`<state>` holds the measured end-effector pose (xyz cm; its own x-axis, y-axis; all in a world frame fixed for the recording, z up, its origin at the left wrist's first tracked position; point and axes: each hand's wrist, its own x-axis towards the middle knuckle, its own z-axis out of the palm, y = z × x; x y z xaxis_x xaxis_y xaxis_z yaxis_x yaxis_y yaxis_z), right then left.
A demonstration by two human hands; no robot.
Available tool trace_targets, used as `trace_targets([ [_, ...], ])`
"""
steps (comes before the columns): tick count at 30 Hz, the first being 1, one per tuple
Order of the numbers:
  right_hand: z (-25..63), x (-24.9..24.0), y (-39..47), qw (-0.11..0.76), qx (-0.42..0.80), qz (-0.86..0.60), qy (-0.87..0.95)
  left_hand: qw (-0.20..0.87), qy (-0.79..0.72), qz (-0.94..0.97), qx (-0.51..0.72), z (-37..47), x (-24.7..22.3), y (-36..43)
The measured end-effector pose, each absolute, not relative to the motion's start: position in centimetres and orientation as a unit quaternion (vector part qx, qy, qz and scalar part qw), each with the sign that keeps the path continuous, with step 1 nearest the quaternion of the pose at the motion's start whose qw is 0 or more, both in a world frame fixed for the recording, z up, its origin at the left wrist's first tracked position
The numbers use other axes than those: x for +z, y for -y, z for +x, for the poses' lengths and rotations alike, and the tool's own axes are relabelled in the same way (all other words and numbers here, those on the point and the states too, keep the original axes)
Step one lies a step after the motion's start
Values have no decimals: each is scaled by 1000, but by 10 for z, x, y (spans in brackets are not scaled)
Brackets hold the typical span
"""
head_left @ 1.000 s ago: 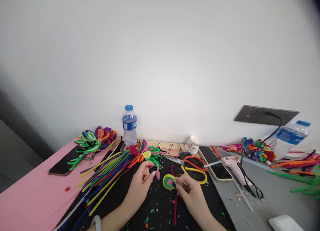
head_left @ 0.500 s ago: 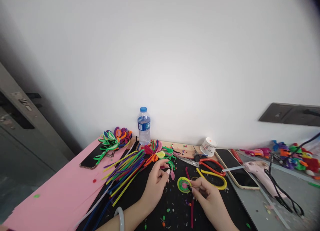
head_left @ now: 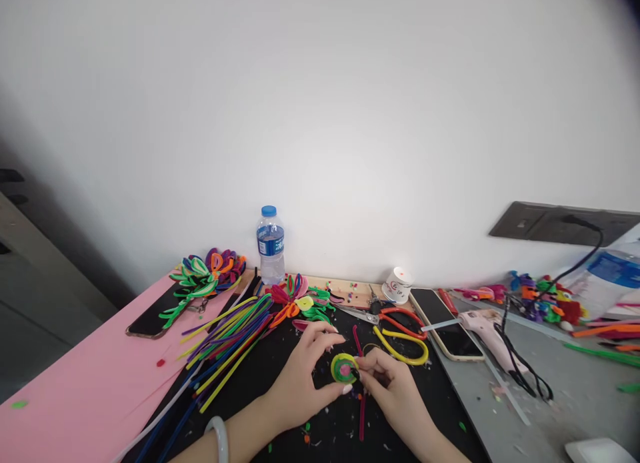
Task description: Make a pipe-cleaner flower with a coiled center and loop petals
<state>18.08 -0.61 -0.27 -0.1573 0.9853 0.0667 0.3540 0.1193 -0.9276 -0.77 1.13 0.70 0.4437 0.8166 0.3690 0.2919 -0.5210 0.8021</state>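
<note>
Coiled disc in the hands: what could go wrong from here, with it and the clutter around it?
The coiled disc might loosen or slip, since the right hand pinches only its edge. The scissors' blades lie just beyond the left hand, so a reach could graze them. The glue gun's glue stick lies across a phone; a knock might shift both.

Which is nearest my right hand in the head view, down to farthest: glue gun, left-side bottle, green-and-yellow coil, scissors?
1. Green-and-yellow coil: in the right hand's fingers.
2. Scissors: just beyond the hand.
3. Glue gun: off to the right.
4. Bottle: left, by the wall.
</note>
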Motion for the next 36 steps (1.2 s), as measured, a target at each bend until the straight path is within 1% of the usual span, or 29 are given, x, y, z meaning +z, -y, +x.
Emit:
trace_targets([
  [4,181,-3,7,392,411,-521,637,318,-359,810,337,-6,4,-12],
  [8,182,-5,7,390,418,-516,639,295,-360,828,312,-5,5,-12],
  [12,181,-7,7,393,402,-519,644,268,-357,839,312,-4,8,-11],
  [21,180,-3,8,396,408,-517,640,238,-358,847,314,-4,8,-11],
  [29,180,-6,8,398,413,-512,639,185,-364,859,309,-5,5,-12],
  [36,179,-5,8,400,429,-511,629,172,-366,861,307,-5,5,-12],
])
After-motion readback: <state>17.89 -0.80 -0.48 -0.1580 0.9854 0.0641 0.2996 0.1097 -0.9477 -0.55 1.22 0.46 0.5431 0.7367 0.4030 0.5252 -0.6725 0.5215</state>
